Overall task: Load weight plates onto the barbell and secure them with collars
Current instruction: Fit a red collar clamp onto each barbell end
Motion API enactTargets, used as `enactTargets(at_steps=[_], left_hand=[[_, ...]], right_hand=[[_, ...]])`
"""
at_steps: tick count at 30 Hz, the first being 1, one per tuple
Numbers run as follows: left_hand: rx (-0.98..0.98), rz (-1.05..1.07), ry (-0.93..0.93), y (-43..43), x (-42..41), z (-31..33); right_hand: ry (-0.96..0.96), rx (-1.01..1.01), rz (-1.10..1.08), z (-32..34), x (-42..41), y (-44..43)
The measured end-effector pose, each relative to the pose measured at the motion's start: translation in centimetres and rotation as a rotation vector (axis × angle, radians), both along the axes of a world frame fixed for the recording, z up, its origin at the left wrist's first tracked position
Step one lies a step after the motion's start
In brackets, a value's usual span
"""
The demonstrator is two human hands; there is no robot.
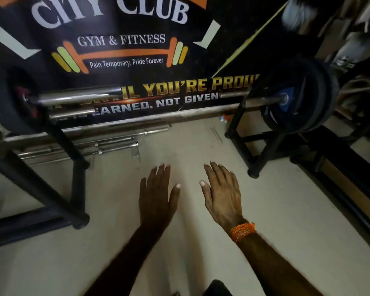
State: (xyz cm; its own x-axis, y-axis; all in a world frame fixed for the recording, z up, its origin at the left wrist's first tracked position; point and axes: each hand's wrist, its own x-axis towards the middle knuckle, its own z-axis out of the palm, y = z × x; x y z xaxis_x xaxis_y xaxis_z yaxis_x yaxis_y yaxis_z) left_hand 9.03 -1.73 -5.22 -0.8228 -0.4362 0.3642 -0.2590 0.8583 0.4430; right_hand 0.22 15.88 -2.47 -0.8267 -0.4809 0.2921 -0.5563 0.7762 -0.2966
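A: Hands first, what are they doing?

B: Left hand point(156, 193) and right hand point(221, 193) are low in the centre of the frame, palms down, fingers spread flat, holding nothing. An orange thread band point(242, 231) circles the right wrist.

A: And the barbell?

B: The barbell point(77, 96) crosses the middle of the frame on black racks point(263, 154). Dark weight plates point(297, 97) sit on its end at the right edge, more plates point(11, 101), blurred, at the left edge. Collars I cannot make out.

A: Behind it?

B: A gym banner point(120, 45) fills the upper frame, and spare bars point(107, 144) lie on the floor point(276, 210) below it.
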Motion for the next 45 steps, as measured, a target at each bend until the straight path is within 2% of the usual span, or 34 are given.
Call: enactTargets(at_steps=[9, 15, 22, 29, 37, 41, 45], left_hand=[[-0.046, 0.284, -0.036, -6.6, -17.4, 0.0], [0.038, 0.604, -0.030, -9.2, -22.5, 1.0], [0.076, 0.962, -0.018, -14.4, -22.7, 1.1], [0.038, 1.228, 0.044, -18.4, -24.1, 3.9], [-0.059, 1.550, 0.036, -23.1, -26.3, 7.1], [-0.081, 1.644, 0.006, -25.8, -26.3, 9.2], [-0.129, 1.686, -0.029, -28.5, -24.5, 11.5]], right_hand=[[0.046, -0.120, 0.318, -1.4, -22.9, -11.2], [0.084, -0.134, 0.685, -0.1, -32.0, -21.8], [0.055, -0.170, 0.971, 2.2, -35.0, -33.4], [0.033, -0.252, 1.192, 4.2, -38.6, -42.2], [-0.014, -0.319, 1.500, 6.9, -39.1, -51.8], [0.014, -0.318, 1.609, 9.0, -37.8, -56.3], [0.016, -0.398, 1.726, 11.9, -34.5, -60.2]])
